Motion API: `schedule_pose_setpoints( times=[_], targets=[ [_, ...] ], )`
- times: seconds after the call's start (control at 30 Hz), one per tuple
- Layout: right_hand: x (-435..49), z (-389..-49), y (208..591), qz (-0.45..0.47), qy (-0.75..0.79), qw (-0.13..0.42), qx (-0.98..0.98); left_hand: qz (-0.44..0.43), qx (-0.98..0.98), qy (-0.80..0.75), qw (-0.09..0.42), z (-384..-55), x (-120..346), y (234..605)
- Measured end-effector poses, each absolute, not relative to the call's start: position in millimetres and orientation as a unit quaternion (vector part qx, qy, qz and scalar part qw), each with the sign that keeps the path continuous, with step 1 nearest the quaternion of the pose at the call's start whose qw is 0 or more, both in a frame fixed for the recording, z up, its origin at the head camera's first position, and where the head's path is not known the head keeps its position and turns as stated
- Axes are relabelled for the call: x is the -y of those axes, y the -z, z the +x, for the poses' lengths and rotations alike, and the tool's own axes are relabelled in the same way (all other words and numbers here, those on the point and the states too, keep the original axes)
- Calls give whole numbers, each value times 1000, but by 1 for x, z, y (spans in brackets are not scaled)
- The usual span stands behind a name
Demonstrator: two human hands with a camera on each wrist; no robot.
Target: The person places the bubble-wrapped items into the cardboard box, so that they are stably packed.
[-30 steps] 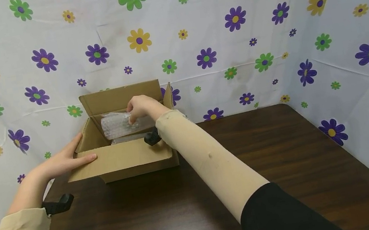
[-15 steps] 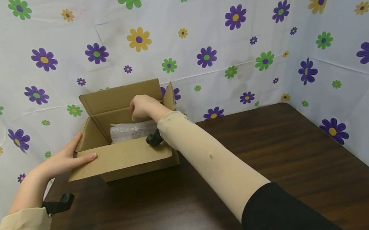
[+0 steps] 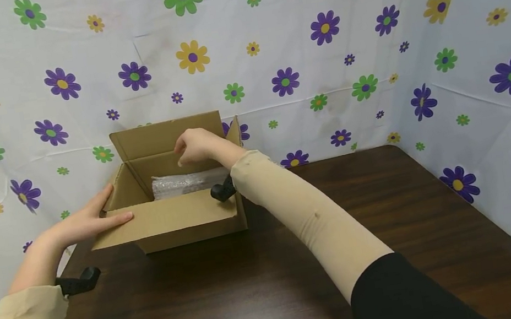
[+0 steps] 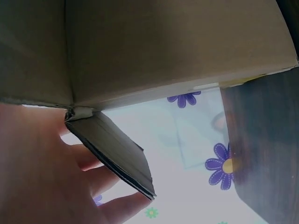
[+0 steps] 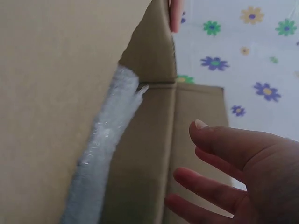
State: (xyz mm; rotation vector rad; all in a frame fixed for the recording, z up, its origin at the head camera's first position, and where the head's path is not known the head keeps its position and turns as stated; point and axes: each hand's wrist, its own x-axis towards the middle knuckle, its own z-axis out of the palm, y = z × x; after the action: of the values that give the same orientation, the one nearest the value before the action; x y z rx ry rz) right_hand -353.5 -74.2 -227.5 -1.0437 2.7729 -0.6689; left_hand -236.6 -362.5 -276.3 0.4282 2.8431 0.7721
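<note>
An open cardboard box [image 3: 192, 235] stands on the table, its flaps spread. Inside lies a bundle in clear bubble wrap [image 3: 184, 183], long and low behind the front flap; its contents are hidden. My left hand [image 3: 80, 226] grips the box's front left corner, thumb along the front flap and fingers on the left flap [image 4: 114, 149]. Over the box hovers my right hand [image 3: 200, 146], holding nothing. In the right wrist view its fingers [image 5: 210, 189] are parted and loosely bent, apart from the bubble wrap [image 5: 100, 144].
The dark wooden table [image 3: 237, 296] extends in front of the box and to its right. Close behind stands a white cloth backdrop [image 3: 314, 83] with flowers. The box's back flap [image 3: 166, 134] stands up against it.
The bubble-wrapped bundle has gone down into the box and my right hand has let go of it. That hand has risen slightly with its fingers loosened. The left hand stays put.
</note>
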Motion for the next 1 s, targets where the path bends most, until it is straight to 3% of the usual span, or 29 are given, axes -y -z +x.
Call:
schedule_pose_setpoints(
  times=[0.3,0.47,0.73,1.0],
  targets=[
    [51,-343,207,-363,211,41,-907,128,-964,-212,102,-242,359,263],
    [27,-337,194,-367,239,9,-899,120,-970,-187,101,-245,358,257],
    [-33,-331,178,-351,298,-73,-885,116,-971,-178,107,-246,358,247],
    [-106,-326,181,-288,299,-89,-905,133,-971,-179,91,-246,364,232]
  ],
)
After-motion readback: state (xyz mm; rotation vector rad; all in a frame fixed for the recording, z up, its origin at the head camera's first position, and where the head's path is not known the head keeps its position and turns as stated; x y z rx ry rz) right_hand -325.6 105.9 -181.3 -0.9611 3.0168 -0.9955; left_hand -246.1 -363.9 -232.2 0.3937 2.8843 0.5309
